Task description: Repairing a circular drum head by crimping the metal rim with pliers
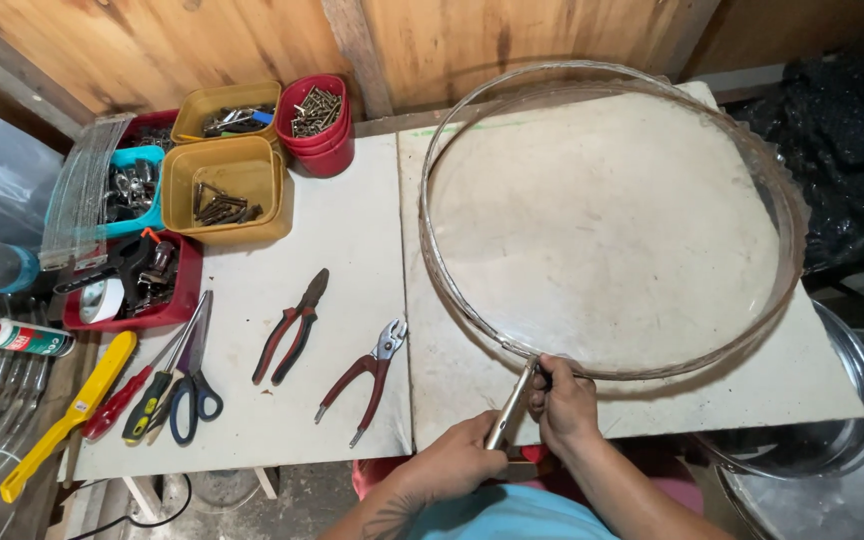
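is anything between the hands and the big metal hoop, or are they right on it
Nothing visible stands in the way. The right hand is at the near edge of the metal hoop, and the left hand holds a metal hand tool whose tip reaches the hoop at that same spot. The pliers lie off to the left on the table.

Your 2 forearms come in from the bottom edge and meet. Your left hand point(457, 462) is clenched, knuckles up; your right hand point(564, 405) is curled closed just beside it.

head cam | looks steeply down, fwd | close over table point(352, 240) | single view
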